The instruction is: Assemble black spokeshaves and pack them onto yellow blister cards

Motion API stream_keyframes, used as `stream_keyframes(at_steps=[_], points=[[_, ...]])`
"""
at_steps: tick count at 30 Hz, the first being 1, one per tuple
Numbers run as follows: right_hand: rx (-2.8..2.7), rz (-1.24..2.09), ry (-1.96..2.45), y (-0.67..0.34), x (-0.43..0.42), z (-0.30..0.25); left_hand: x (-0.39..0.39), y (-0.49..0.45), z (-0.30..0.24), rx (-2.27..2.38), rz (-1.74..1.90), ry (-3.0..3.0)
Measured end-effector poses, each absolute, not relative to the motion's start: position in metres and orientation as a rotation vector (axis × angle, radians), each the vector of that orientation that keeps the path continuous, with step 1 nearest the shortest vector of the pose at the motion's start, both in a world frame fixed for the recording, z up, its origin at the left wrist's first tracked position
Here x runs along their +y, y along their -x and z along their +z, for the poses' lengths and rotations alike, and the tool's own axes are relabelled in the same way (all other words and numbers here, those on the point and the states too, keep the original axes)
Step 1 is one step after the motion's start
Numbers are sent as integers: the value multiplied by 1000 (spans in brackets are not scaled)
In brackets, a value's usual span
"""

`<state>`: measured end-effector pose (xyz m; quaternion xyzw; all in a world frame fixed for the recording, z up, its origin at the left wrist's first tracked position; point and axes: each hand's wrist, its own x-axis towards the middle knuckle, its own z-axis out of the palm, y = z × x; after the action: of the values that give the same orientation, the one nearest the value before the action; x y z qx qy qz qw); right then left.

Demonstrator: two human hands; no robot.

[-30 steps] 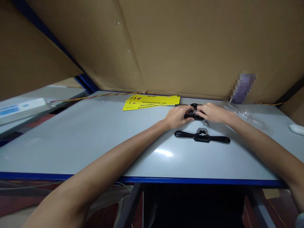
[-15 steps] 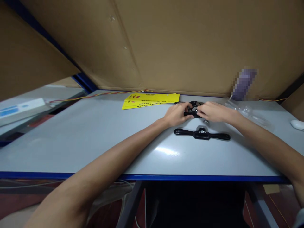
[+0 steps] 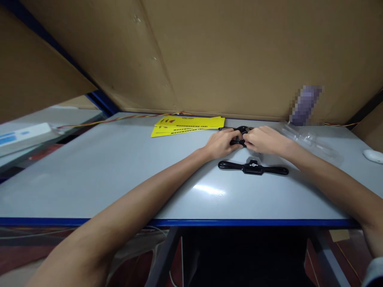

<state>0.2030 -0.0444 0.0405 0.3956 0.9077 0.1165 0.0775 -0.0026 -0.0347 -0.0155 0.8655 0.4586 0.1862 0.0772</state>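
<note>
A small black tool (image 3: 239, 139), mostly hidden, sits at the far middle of the grey table, gripped from both sides by the left hand (image 3: 220, 144) and the right hand (image 3: 263, 140), whose fingertips meet on it. At its 6 o'clock, just beside the hands, a black spokeshave (image 3: 253, 168) lies flat, its two handles pointing to 9 and 3 o'clock.

Two black spokeshaves: one (image 3: 253, 168) lying free, another (image 3: 239, 137) at 12 o'clock from it; two yellow cards (image 3: 187, 124); one white mouse (image 3: 373, 155).

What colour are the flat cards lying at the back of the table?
Bright yellow cards with dark print, seen in the head view.
</note>
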Motion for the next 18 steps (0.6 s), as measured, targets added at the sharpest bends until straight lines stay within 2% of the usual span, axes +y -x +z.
stream_keyframes(at_steps=[14,18], points=[[2775,566,-925,-204,-43,41,-26,4,-20,1371,656,-2533],[2796,462,-969,-204,-39,40,-24,5,-20,1351,646,-2562]])
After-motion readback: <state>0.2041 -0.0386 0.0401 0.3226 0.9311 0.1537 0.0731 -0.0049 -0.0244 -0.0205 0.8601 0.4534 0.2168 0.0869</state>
